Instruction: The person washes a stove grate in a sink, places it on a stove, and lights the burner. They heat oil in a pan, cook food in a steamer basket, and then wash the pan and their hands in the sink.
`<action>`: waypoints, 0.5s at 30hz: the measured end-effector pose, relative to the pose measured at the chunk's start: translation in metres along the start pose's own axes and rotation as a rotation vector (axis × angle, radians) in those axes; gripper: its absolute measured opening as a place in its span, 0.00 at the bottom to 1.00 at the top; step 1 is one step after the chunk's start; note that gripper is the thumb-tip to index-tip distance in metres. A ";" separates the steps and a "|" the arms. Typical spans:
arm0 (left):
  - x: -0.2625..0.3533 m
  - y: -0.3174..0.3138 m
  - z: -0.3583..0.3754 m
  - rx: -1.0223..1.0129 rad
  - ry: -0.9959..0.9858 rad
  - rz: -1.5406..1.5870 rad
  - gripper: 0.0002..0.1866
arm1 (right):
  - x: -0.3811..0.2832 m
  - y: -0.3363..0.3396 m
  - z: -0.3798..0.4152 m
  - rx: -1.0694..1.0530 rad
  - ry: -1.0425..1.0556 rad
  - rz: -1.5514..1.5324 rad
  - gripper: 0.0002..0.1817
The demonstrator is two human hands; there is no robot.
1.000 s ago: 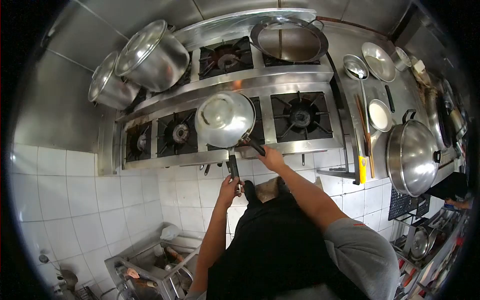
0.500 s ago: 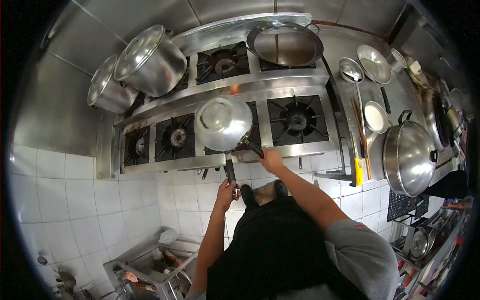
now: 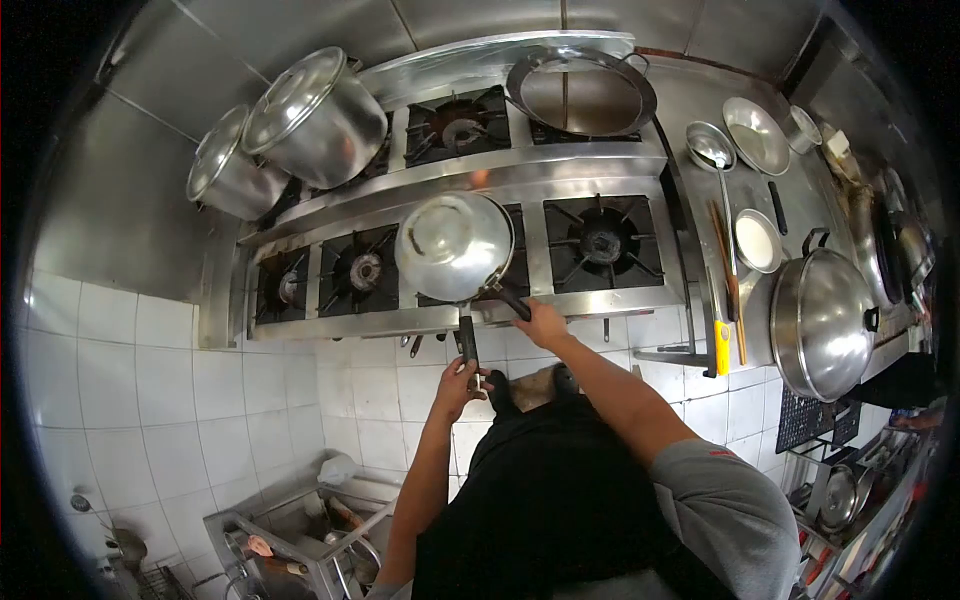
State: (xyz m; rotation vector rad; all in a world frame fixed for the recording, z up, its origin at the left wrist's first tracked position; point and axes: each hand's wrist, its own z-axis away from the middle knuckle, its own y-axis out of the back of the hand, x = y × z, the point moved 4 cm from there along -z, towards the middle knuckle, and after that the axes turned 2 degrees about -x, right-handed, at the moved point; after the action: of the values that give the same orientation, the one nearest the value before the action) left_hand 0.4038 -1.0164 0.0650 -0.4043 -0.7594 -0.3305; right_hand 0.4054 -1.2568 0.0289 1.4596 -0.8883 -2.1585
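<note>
A silver frying pan [image 3: 452, 245] is upside down over the near middle burner, its scuffed bottom facing up. A second rim shows along its right edge, from another pan mostly hidden beneath it. Two black handles stick out toward me. My left hand [image 3: 460, 390] is closed round the end of the left handle [image 3: 468, 340]. The right handle [image 3: 514, 303] is gripped by my right hand [image 3: 543, 326].
Two lidded stockpots [image 3: 318, 120] stand at the back left, and a wide dark pan [image 3: 580, 95] at the back right. The right counter holds a ladle [image 3: 712, 145], a bowl of white contents [image 3: 757, 240] and a large domed-lid pan [image 3: 822, 325]. A sink [image 3: 300, 540] lies lower left.
The whole view has shifted slightly. The pans have tilted a little, so more of the second rim shows at the right. Both hands keep their grip on the handles.
</note>
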 end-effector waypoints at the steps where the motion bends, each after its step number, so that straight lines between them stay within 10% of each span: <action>1: 0.000 0.000 0.002 -0.003 0.004 -0.005 0.17 | 0.000 0.002 0.001 -0.018 -0.023 0.018 0.24; 15: -0.154 0.103 0.124 0.492 0.074 0.173 0.26 | 0.053 -0.018 -0.025 0.023 0.181 -0.052 0.41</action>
State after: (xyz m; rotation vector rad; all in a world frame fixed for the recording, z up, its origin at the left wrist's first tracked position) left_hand 0.2693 -0.8466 0.0121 0.0086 -0.7005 0.0094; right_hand 0.4082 -1.2839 -0.0260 1.6759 -0.8215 -2.0191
